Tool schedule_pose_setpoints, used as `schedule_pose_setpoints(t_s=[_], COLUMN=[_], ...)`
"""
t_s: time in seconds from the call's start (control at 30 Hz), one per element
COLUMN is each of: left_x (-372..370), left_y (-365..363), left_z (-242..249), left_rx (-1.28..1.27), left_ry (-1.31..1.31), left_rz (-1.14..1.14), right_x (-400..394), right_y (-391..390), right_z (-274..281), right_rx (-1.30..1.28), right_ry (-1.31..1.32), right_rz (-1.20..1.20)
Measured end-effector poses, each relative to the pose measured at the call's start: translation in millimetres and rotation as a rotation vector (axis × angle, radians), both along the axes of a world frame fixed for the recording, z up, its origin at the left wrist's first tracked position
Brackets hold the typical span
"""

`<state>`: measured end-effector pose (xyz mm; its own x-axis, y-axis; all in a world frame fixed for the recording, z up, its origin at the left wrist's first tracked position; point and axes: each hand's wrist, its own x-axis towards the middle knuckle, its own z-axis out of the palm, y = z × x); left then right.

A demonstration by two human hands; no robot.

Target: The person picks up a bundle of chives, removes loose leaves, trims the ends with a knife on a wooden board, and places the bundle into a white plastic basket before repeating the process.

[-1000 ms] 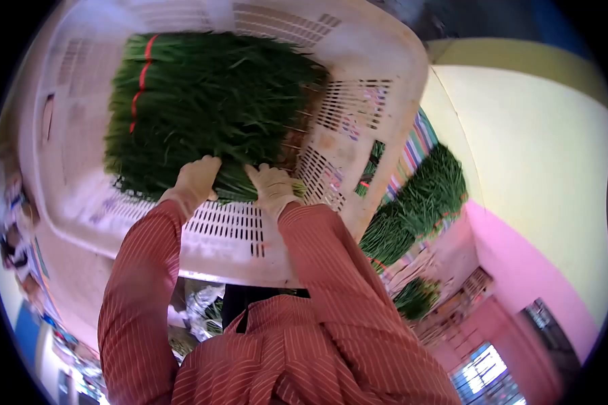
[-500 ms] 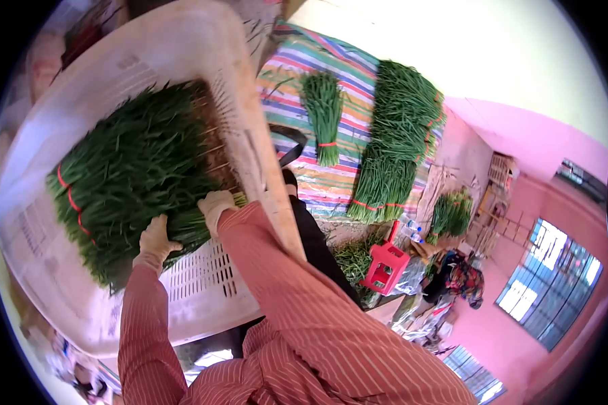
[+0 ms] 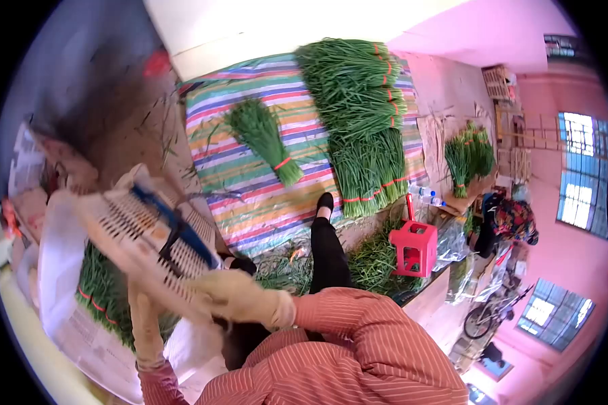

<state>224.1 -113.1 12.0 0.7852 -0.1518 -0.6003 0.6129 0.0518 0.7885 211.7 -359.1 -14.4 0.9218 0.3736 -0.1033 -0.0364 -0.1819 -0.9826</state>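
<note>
A pale plastic crate (image 3: 125, 236) with slotted walls stands tilted at the lower left, blurred by motion. Green leafy bunches (image 3: 101, 297) tied with red bands lie in it. My gloved right hand (image 3: 240, 297) is closed over the crate's near rim. Beside it, on the inner side of the wall, my gloved left hand (image 3: 146, 317) reaches up to the rim, its fingers hidden and smeared. A dark blue strap (image 3: 175, 226) runs along the crate's slotted outer wall.
Banded green bunches (image 3: 365, 121) are stacked on a striped sheet (image 3: 250, 202), where a single bunch (image 3: 267, 142) lies apart. A red stool (image 3: 413, 248) stands by loose green stalks (image 3: 368, 260). Another person (image 3: 510, 219) is at the right, near a bicycle (image 3: 479, 317).
My view has swung toward the striped sheet. My hands have come off the bunches in the crate, and my right hand has taken hold of the rim. The crate has shifted and tilted.
</note>
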Motion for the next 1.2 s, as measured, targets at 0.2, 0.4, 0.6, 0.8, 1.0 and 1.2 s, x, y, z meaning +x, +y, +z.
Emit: schedule_pose_setpoints(t_s=[0.2,0.4,0.6,0.8,1.0,1.2], left_x=[11,16,25,19,31,26], left_y=[-65,-41,-88,56,45,11], left_z=[-9,-17,4,12,18,-4], left_rx=[0.511,0.774,0.677,1.181,1.257,1.282], left_ry=[0.123,0.138,0.436,0.520,0.550,0.577], left_rz=[0.302,0.211,0.432,0.028,0.227,0.258], right_x=[-67,-119,-176,-195,-205,-208], right_y=[-206,-379,-464,-508,-546,-560], right_z=[-132,-222,-350,-461,-547,-543], right_rx=[-0.445,-0.763,-0.862,-1.152,-1.260,-1.394], right_ry=[0.231,0.819,1.131,0.822,0.929,0.942], right_rz=[-0.406,-0.524,-0.691,-0.981,-0.917,-0.771])
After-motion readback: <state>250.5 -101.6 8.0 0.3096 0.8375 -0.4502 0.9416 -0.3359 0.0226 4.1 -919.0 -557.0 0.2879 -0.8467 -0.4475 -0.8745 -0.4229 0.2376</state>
